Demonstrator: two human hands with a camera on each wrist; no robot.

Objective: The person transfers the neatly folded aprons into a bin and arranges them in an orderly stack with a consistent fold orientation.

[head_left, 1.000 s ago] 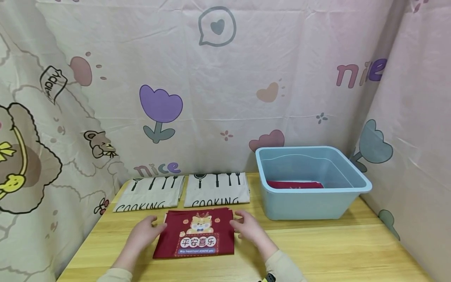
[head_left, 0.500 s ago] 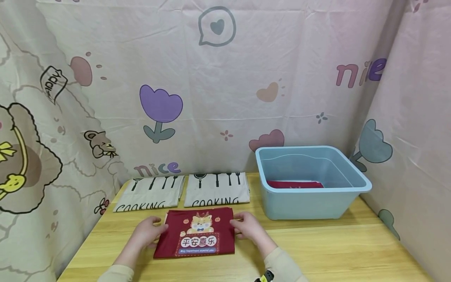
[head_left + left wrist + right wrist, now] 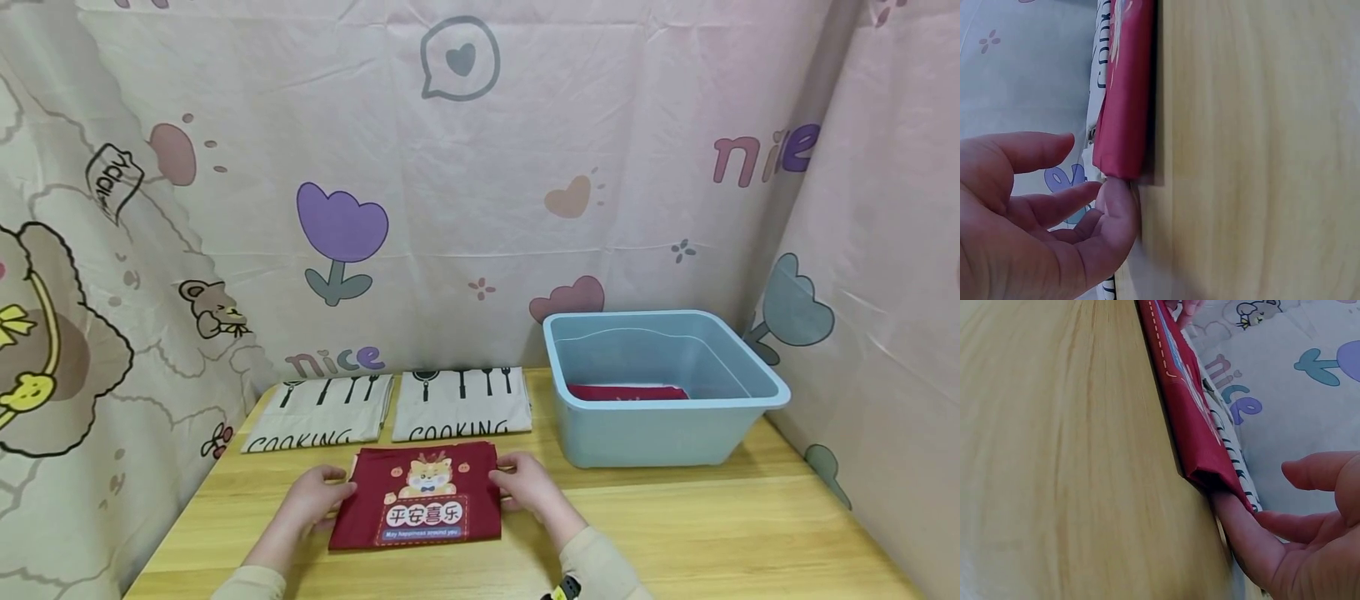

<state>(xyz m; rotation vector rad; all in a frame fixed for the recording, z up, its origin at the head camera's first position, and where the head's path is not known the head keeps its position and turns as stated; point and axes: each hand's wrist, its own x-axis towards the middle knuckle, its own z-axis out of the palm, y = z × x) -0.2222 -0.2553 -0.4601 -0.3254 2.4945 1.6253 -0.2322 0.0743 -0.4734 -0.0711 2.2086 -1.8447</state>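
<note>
A: Hands?

B: Both at the folded red cloth (image 3: pixel 416 492) — left hand (image 3: pixel 311 496) touching its left end, right hand (image 3: pixel 532 483) its right. One right finger (image 3: pixel 1238 522) tucked in at the fold's open end; under or inside, can't tell.

A: Grip?

B: Digits spread, fingertips at the fabric, one digit of each hand standing off. Whether either pinches, can't tell.

A: Cloth's position?

B: On the wooden table (image 3: pixel 675 533), cartoon print up. Left white cloth (image 3: pixel 322 412) and right white cloth (image 3: pixel 462 404) just behind, both lettered COOKING. Blue tub (image 3: pixel 645 435) to the right — red fabric (image 3: pixel 626 392) inside.
</note>
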